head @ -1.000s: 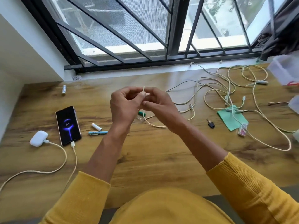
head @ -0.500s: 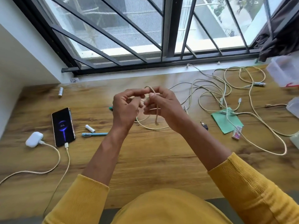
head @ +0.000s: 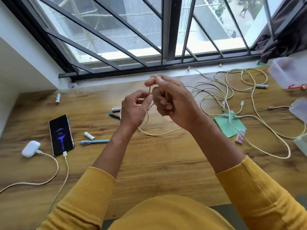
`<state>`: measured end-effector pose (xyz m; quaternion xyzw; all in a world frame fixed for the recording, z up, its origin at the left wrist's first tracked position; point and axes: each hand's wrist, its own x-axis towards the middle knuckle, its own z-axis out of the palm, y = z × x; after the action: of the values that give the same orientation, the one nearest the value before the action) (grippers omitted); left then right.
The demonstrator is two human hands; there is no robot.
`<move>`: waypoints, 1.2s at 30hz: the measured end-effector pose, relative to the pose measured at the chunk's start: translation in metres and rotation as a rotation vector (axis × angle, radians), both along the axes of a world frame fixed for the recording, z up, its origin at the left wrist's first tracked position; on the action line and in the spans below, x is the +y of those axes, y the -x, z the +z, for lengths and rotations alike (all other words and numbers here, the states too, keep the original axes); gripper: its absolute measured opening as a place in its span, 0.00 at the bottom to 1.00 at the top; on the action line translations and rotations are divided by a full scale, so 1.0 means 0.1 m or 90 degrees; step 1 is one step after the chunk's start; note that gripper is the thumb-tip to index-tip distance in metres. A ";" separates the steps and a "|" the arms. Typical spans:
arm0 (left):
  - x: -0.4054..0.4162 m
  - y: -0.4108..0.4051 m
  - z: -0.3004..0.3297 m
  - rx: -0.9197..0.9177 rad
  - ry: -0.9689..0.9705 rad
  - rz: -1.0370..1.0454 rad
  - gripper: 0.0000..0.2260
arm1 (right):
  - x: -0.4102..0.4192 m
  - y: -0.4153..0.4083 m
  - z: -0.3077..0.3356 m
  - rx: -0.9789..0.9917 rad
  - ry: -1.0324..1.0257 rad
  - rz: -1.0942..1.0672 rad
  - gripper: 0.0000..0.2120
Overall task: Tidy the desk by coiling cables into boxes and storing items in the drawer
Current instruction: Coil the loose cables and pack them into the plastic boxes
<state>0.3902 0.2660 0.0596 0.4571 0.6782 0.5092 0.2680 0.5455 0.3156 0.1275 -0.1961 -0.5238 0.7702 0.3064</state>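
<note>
White batteries (head: 89, 135): three; pens (head: 94, 141): two

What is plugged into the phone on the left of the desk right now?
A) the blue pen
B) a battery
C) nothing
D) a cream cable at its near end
D: a cream cable runs into the near end of the phone, whose screen shows a charging graphic; the blue pen and a battery lie apart from it.
</note>
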 end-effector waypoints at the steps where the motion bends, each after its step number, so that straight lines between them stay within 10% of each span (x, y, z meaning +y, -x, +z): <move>1: 0.01 -0.01 -0.04 0.005 0.016 -0.003 0.04 | 0.02 -0.02 0.04 0.026 0.008 0.000 0.13; 14: -0.16 -0.40 -0.05 0.061 0.019 -0.187 0.06 | 0.39 -0.27 0.26 0.191 0.074 -0.143 0.17; 25: -0.16 -0.45 0.10 0.191 -0.038 -0.257 0.10 | 0.30 -0.36 -0.03 -0.174 -0.240 -0.192 0.15; 36: -0.17 -0.41 0.15 0.163 -0.012 -0.219 0.11 | 0.47 -0.69 -0.14 -0.053 0.051 -0.279 0.22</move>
<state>0.4317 0.2488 0.0741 0.6295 0.6139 0.4001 0.2584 0.6147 0.3629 0.1136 -0.3489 -0.4500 0.6964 0.4368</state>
